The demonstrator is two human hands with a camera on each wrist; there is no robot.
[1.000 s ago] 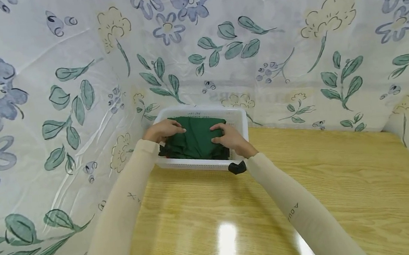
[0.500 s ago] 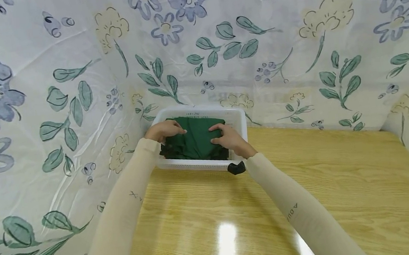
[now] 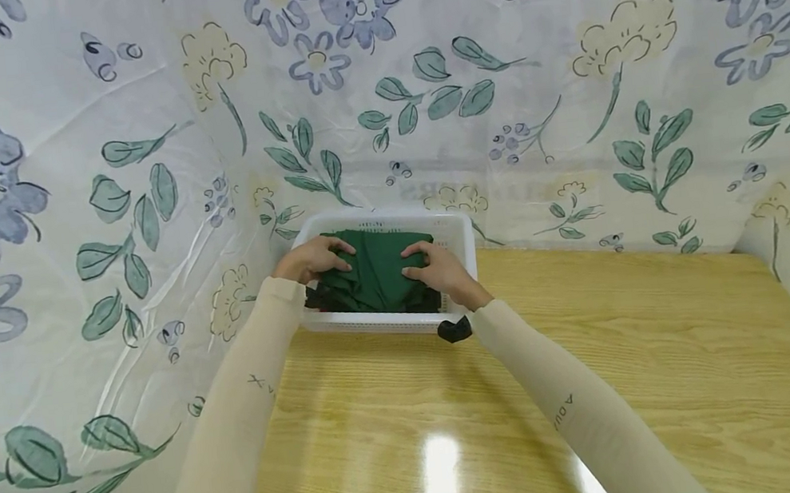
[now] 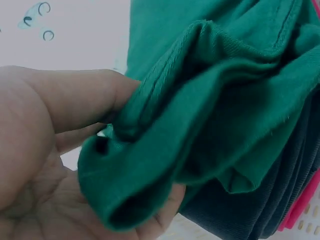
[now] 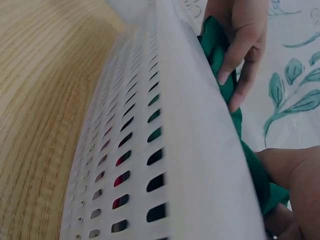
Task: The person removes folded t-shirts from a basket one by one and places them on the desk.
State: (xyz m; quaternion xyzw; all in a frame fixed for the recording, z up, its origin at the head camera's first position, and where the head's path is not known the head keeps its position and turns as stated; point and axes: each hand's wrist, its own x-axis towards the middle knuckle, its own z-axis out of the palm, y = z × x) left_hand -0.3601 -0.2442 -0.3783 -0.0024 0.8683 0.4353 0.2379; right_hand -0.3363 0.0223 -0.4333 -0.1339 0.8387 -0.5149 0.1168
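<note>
A green garment (image 3: 386, 267) with stitched hems lies folded on top of a pile in a white perforated basket (image 3: 374, 322). On its left side my left hand (image 3: 320, 258) grips a loose hem; in the left wrist view the green cloth (image 4: 165, 130) passes between the thumb and the fingers. My right hand (image 3: 444, 269) holds the garment's right side. In the right wrist view a bit of green cloth shows between the thumb and fingers of that right hand (image 5: 297, 185); its fingertips are partly hidden.
Dark folded cloth (image 4: 240, 210) and a pink piece (image 4: 302, 202) lie beneath the garment. The basket stands on a wooden table (image 3: 555, 326) against flower-printed sheeting (image 3: 498, 123). A small black object (image 3: 454, 330) sits by my right wrist at the basket's corner.
My left fingers have spread slightly and shifted on the green garment, whose left part is now more creased. My right hand stays nearly in place. The head view has tipped slightly.
</note>
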